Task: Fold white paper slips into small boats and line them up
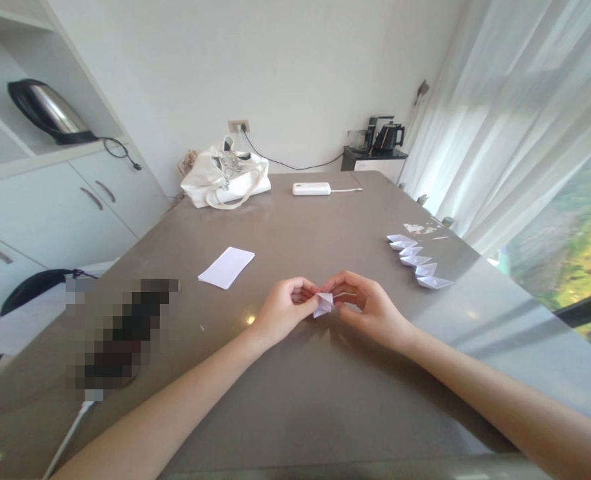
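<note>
While both forearms stretch out over the grey table (295, 400), we bring our left hand (286, 307) and our right hand (365, 305) together near the middle of it, with a small folded paper (324, 305) caught between them. Our left hand is curled, thumb and fingertips pinching the paper's left side. Our right hand pinches the right side from across, so both hands grasp the same white piece. It sits low over the tabletop; we cannot tell whether it touches the surface.

Off to the left and a little farther away, a flat sheet (226, 267) of white paper lies on the table, well apart from our hands. Over on the right, a row of folded pieces (418, 261) runs in a line toward the table's edge, each just beside the next.

At the far end we see a white bag (225, 177) and, near it, a power bank (311, 189) with a cable (348, 190) running off to the right. Up on the shelf (50, 157) at left stands a kettle (50, 112). A blurred patch (120, 337) covers something at our left, and a sheer curtain (500, 120) hangs on the right.
</note>
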The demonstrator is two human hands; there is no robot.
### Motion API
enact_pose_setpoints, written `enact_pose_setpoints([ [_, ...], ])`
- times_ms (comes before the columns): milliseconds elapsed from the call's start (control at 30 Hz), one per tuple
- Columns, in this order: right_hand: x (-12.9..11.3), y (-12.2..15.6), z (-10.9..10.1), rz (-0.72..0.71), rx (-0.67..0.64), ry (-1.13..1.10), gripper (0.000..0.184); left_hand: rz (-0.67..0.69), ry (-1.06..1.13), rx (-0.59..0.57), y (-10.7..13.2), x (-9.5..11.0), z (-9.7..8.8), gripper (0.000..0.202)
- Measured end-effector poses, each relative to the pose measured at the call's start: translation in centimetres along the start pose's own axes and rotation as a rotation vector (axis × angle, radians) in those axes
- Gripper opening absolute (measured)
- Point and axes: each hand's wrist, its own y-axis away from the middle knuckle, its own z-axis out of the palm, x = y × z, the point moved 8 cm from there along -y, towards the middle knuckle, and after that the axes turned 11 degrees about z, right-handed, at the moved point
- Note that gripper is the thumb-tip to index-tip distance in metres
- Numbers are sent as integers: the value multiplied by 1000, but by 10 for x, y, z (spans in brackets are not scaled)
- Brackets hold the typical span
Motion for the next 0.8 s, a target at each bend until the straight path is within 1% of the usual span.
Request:
enact_pose_setpoints([
  [100,1,0,1,-14,-7,-21,24,29,-78,40,2,5,-2,21],
  [200,1,0,2,-17,1,-39,24,109,-193,88,6,15,-5,17],
  [267,3,-1,2,-5,8,-53,23,165,-250,96,8,22,-5,15],
  [433,7,-2,1,58,26,-108,21,253,-352,66,10,32,-3,10],
  [533,10,-4,-3,102,58,-153,22,339,-451,41,11,41,1,7],
  [600,12,-5,-6,132,78,-182,25,394,-492,25,12,47,3,9],
  [700,15,-7,-9,170,90,-204,29,402,-479,-1,11,49,4,15],
  [800,15,-8,-10,169,91,-210,31,389,-460,-10,10,47,4,15],
])
